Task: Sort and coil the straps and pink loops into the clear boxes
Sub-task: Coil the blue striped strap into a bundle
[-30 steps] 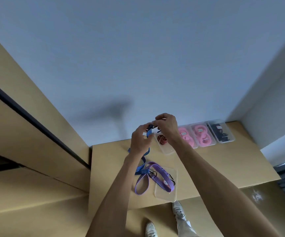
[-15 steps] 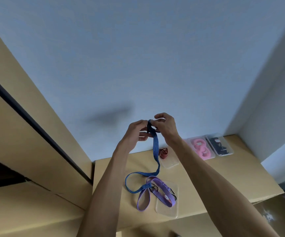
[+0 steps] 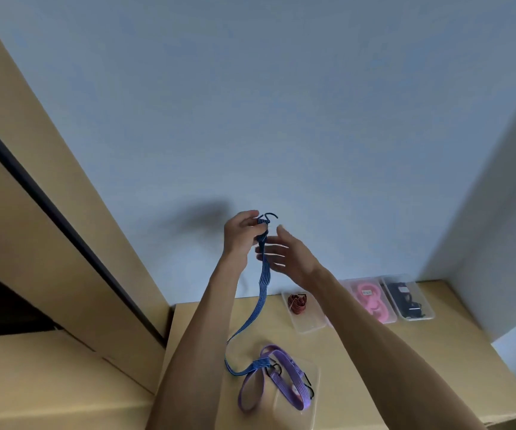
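Head view: blue strap (image 3: 262, 283) in left hand (image 3: 238, 234)

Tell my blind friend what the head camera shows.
The left hand holds up one end of a blue strap over a table; the right hand is open beside it. A purple strap lies below.

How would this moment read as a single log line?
left hand: pinches blue strap top | right hand: open beside it | strap tail: on table across purple strap
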The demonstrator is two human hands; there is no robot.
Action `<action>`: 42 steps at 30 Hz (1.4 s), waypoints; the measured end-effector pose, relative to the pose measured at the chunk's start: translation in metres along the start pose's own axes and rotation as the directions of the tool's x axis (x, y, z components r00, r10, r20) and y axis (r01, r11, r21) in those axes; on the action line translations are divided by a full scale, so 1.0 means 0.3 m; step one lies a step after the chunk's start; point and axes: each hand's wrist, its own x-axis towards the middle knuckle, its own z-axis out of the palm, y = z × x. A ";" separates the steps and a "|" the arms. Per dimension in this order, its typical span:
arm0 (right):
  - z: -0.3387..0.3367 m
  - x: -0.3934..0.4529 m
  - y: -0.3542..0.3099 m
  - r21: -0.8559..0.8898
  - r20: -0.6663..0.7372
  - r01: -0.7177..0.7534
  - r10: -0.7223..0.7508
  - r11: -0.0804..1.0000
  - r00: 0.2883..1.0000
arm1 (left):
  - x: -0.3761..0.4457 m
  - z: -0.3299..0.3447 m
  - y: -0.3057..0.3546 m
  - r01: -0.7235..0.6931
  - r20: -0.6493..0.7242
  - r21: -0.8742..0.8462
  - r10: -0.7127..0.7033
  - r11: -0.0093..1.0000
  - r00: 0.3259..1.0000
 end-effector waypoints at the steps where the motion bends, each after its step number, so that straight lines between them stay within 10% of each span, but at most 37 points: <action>1: -0.004 -0.003 0.000 -0.108 0.019 -0.004 0.006 0.994 1.000 | 0.002 -0.004 -0.010 -0.024 -0.093 0.048 0.028 0.999 0.995; 8: 0.010 0.003 -0.044 -0.585 0.022 0.029 -0.020 0.811 1.000 | -0.014 -0.056 -0.080 -0.142 -0.353 0.292 0.245 0.946 0.903; 15: 0.054 -0.004 -0.073 -0.637 -0.050 0.082 -0.147 0.767 0.988 | -0.053 -0.057 -0.069 -0.225 -0.407 0.314 0.345 0.922 0.846; 18: 0.065 -0.013 -0.085 -0.575 -0.048 0.137 -0.200 0.807 0.979 | -0.050 -0.068 -0.066 -0.301 -0.280 0.423 0.439 0.855 0.854; 26: 0.087 -0.009 -0.156 -0.862 0.124 0.395 -0.622 0.319 0.773 | -0.052 -0.098 -0.077 -0.385 0.177 0.670 0.367 0.634 0.913; 37: 0.055 -0.023 -0.159 -0.566 -0.191 0.260 -0.431 0.782 0.882 | -0.091 -0.098 -0.028 -0.038 0.427 0.055 0.011 0.998 0.904; 42: 0.038 -0.011 -0.153 -0.498 -0.248 0.212 -0.372 0.841 0.894 | -0.098 -0.102 -0.031 -0.160 0.376 0.166 0.088 0.973 0.922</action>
